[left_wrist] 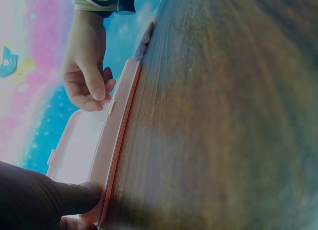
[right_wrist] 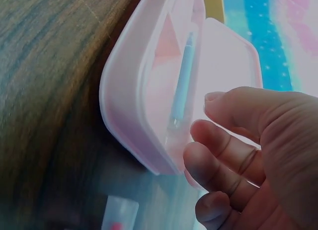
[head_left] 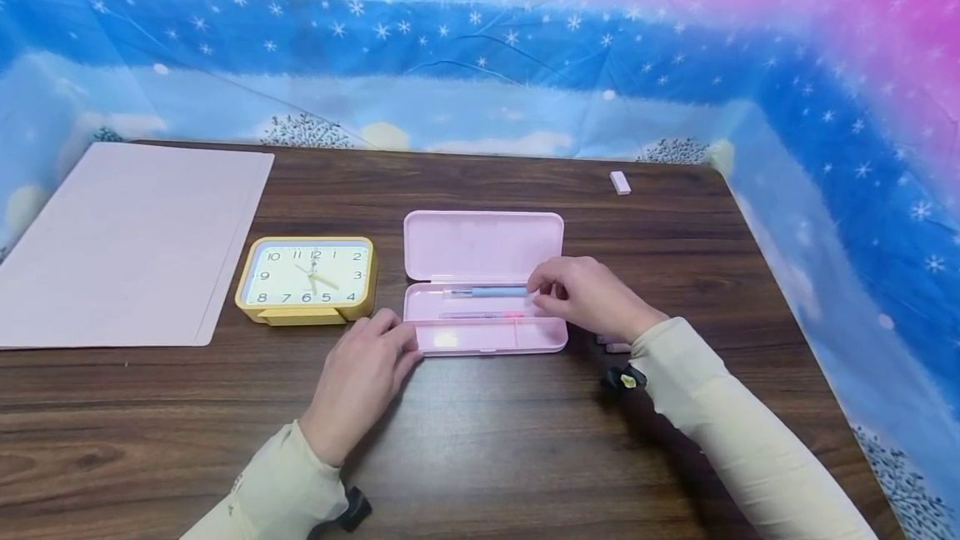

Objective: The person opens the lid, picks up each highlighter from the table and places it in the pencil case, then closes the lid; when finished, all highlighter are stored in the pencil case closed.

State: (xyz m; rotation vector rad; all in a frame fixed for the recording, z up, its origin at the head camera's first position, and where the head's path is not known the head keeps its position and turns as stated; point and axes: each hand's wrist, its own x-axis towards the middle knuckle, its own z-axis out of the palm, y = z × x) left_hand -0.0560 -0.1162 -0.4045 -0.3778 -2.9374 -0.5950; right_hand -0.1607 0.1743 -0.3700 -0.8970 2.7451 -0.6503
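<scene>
A pink pencil case (head_left: 483, 246) lies open on the table, its lid tipped back. Inside it are a blue pen (head_left: 498, 292) and, nearer the front, a thinner pen with a pinkish end (head_left: 480, 315). My left hand (head_left: 362, 380) grips the case's left end; in the left wrist view its thumb (left_wrist: 82, 196) presses the front wall. Over the case's right end hovers my right hand (head_left: 596, 297), fingers loosely bent with nothing between them. The right wrist view shows those fingertips (right_wrist: 201, 155) apart from the blue pen.
Left of the case stands a yellow alarm clock (head_left: 311, 273), close to my left hand. A large pale sheet or board (head_left: 135, 248) covers the table's left side. A small white eraser (head_left: 620, 182) lies at the back right. Small items (head_left: 617, 347) are partly hidden under my right wrist.
</scene>
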